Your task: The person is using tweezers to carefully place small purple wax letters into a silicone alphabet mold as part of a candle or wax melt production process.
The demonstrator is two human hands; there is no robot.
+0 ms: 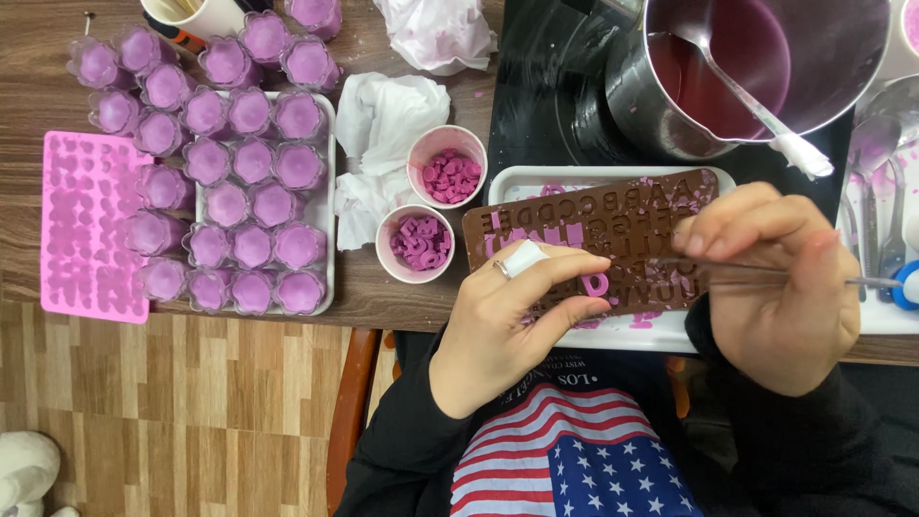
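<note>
Here the brown letter mould (593, 239) lies centre-right in the frame on a white tray (613, 335), some cavities filled pink. The left hand (507, 325) pins its lower edge, thumb and forefinger closed on a small pink letter (595, 283); the right hand (780, 278) is pinched around a thin metal pick (766, 273). Lifting pieces cleanly probably calls for a shallow pick angle and a flat, steady mould. Two cups of pink pieces (433, 215) stand just left; filled purple moulds (239, 191) crowd the bench (29, 57) at upper left.
</note>
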